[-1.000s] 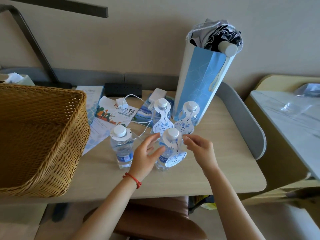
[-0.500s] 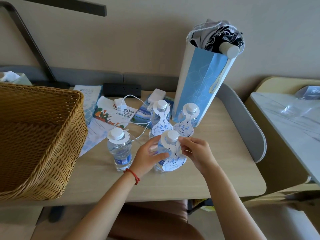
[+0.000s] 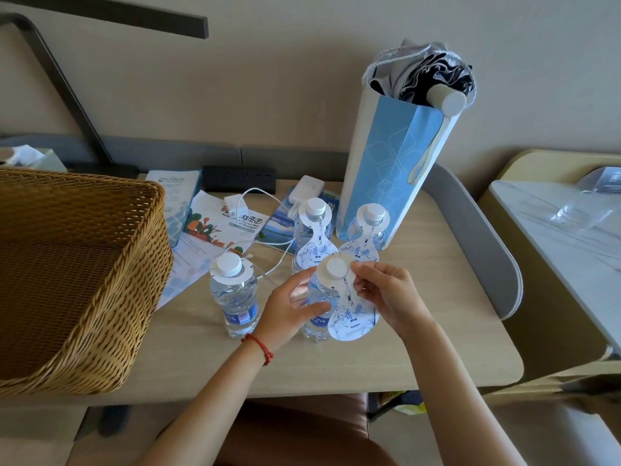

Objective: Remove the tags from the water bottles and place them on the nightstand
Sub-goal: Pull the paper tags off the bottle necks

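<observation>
Head view: your left hand (image 3: 289,306) grips the nearest bottle (image 3: 319,307), standing on the surface (image 3: 437,348); your right hand (image 3: 383,294) pinches its tag (image 3: 353,317) beside the cap. Steady the bottle and lift the collar straight over the cap. Three tagged bottles crowd behind; the basket (image 3: 77,274), charger cable (image 3: 265,264) and tall bag (image 3: 389,176) sit close.
</observation>
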Tool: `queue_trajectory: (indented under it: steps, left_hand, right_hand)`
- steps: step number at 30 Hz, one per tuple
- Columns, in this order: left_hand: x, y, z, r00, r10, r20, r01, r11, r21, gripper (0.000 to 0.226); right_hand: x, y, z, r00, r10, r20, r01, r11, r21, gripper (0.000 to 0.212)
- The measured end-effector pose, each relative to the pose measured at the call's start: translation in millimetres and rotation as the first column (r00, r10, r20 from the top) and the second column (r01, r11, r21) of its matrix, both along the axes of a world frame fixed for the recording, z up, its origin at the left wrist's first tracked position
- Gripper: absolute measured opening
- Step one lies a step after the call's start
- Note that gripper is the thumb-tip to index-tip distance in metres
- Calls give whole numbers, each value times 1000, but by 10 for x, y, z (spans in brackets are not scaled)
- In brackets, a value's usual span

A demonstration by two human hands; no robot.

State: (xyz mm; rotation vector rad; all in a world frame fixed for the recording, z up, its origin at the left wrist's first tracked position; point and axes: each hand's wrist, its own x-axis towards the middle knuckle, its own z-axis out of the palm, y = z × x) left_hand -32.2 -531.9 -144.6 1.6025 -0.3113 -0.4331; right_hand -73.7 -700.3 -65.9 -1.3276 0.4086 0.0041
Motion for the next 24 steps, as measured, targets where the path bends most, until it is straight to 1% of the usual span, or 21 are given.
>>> queue_trajectory:
  steps: [5, 8, 10, 15, 20, 24]
  left_hand:
    - [-13, 0, -7, 1000, 12, -1, -11, 1000, 21, 82]
    - [-11, 3, -29, 1000, 13, 0, -13, 1000, 10, 88]
    - [-12, 6, -40, 1000, 14, 7, -14, 1000, 0, 88]
    - [-13, -3, -62, 999, 8, 35, -8, 1000, 4, 79]
    - [-23, -1, -87, 999, 21, 47, -22, 1000, 16, 81]
    - [-32, 2, -99, 997, 23, 67, -25, 999, 27, 79]
  right_hand:
    - [-36, 23, -5, 999, -8, 31, 7, 1000, 13, 26]
    - [-56, 26, -13, 999, -19, 45, 18, 1000, 21, 28]
    - [-54, 34, -6, 998, -23, 52, 22, 999, 26, 26]
    - [-51, 71, 11, 997, -13, 75, 11, 1000, 23, 23]
    - [-73, 75, -4, 996, -20, 84, 17, 999, 34, 21]
    - [-60, 89, 23, 996, -4, 93, 3, 1000, 6, 21]
